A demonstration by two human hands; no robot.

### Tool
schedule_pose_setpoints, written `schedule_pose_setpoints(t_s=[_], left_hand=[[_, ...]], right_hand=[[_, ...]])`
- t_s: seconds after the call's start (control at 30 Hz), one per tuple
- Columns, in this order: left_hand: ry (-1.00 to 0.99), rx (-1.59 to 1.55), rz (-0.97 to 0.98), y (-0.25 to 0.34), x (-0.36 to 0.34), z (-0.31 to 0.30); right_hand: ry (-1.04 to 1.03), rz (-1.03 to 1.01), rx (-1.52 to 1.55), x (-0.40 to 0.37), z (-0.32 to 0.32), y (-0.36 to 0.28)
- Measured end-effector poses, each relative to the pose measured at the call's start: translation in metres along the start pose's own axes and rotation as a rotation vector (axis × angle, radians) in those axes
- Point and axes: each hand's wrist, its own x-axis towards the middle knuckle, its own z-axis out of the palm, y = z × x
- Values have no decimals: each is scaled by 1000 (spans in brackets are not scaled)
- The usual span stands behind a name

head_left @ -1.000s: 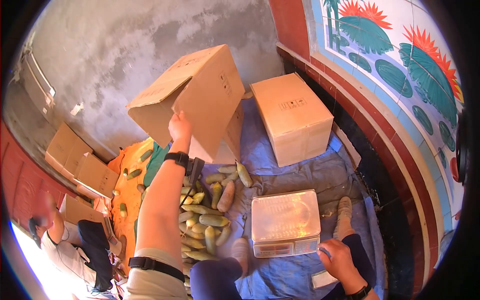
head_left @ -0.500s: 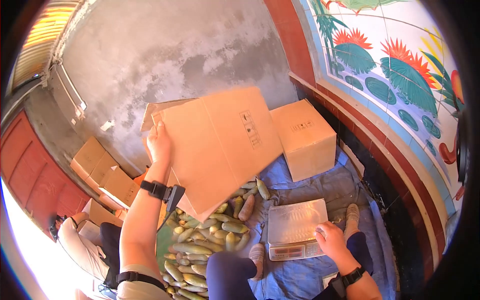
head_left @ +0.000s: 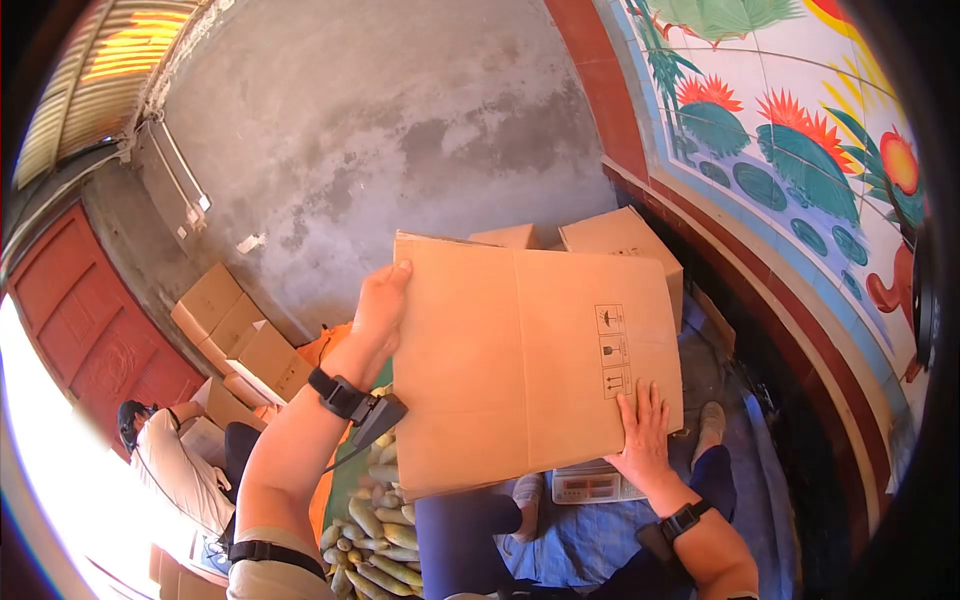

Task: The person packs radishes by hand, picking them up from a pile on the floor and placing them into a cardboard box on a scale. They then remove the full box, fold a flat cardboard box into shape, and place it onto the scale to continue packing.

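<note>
A folded-flat cardboard box (head_left: pixel 500 350) with printed handling symbols fills the middle of the view, held up at a slight tilt. My left hand (head_left: pixel 383 300) is closed around its left edge, and the fingertips behind the board are hidden. Against the lower right of the same board lies my right hand (head_left: pixel 645 435), its fingers stretched and spread over the surface. Below the board shows the front of a digital scale (head_left: pixel 592 487); its pan is covered. Partly hidden at the board's lower left is a pile of long green-yellow vegetables (head_left: pixel 375 545).
Cardboard boxes stand behind the board, one at the right (head_left: pixel 625 232). More boxes (head_left: pixel 268 360) are stacked by the left wall. Another person (head_left: pixel 175 465) sits bent over at the far left. A blue tarp (head_left: pixel 580 540) covers the floor under my feet.
The flat cardboard box has come nearer and swung to the right, more level and now in front of the scale. My right hand has risen from the scale onto the board.
</note>
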Motion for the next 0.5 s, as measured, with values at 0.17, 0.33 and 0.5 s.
schedule_pose_setpoints(t_s=[0.17,0.33,0.5], left_hand=[[-116,-49,-109,3,-4,15],[-335,153,-25,6,7,50],[-353,349,-34,-8,37,92]], right_hand=[[-83,67,15,-14,-3,9],[-167,117,91,-27,0,11],[-320,184,206,-35,3,21]])
